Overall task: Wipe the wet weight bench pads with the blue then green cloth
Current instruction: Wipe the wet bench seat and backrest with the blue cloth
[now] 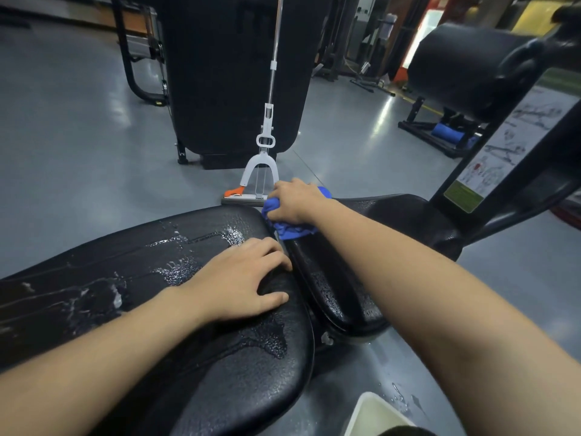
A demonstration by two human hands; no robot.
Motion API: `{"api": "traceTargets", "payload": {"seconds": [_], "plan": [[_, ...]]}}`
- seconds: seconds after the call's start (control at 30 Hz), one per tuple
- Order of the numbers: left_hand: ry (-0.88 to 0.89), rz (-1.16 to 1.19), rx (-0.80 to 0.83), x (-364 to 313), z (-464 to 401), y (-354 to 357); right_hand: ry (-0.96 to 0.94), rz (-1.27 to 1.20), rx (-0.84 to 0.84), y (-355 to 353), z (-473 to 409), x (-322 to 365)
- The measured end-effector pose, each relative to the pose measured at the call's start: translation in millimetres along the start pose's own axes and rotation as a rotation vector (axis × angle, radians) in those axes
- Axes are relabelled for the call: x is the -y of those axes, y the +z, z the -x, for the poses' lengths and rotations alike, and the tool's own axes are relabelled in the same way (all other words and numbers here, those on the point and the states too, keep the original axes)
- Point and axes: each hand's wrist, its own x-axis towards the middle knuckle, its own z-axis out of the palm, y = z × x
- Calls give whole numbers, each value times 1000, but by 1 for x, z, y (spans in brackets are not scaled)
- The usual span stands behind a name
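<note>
A: Where is the blue cloth [290,229]?
B: Bunched under the right hand [295,199], fingers clenched on it, at the far end of the smaller pad [333,287].
A: The left hand [242,278]?
B: Fingers released, spread flat on the wet long pad [132,278].

The crumpled blue cloth [290,229] lies bunched at the far end of the black bench's long back pad [195,309], which glistens with puddles, beside the droplet-covered seat pad [339,297].

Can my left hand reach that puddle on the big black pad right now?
Probably yes. The left hand rests bare on the large black textured bench pad, the shiny water puddle beside it, nothing between them.
</note>
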Motion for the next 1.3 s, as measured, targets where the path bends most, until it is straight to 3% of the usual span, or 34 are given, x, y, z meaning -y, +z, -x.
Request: {"api": "traceTargets", "payload": {"seconds": [0.3,0.5,0.87,1.13,1.3], "plan": [[22,1,-29,1,-1,0,-147,-87,-47,4,54,-7],[-78,77,-65,4,4,-2,-265,-114,-161,24,122,-14],[-59,45,-67,5,3,2,-34,-49,-212,18,85,4],[-79,43,-29,4,7,0,-147,-96,-356,43,176,5],[-105,32,-17,-1,10,0,-247,15,-519,70,237,5]]}}
